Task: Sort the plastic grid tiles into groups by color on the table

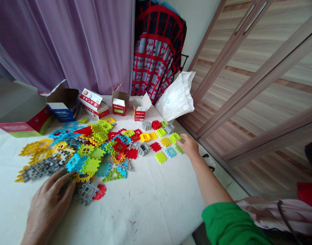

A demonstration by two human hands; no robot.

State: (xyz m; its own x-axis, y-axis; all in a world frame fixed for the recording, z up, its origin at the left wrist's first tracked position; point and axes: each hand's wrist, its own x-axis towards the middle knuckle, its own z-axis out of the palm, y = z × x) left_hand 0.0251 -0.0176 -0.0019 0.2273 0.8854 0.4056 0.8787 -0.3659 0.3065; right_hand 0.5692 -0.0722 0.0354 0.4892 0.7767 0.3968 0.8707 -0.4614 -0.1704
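A heap of colourful plastic interlocking building pieces (pixel 91 165) covers the left and middle of the table. At the heap's near-left edge rests my left hand (pixel 50 200), thumb and fingers apart, its fingertips by a grey window-frame piece and a yellow one. Next to it lie a grey square piece (pixel 87 193) and a red round piece (pixel 100 192). On the right, my right hand (pixel 189 145) has its fingers closed on a light green square piece (pixel 174 137). Close by are loose squares: a yellow piece (pixel 165 142), a blue piece (pixel 170 152) and a red piece (pixel 155 146).
Along the back stand a large open box (pixel 23 127), a blue box (pixel 63 107), a red-and-white box (pixel 93 103) and two small open boxes. A white bag (pixel 177 97) leans at the back right corner. A wooden wardrobe (pixel 247 85) is beyond the table's right edge.
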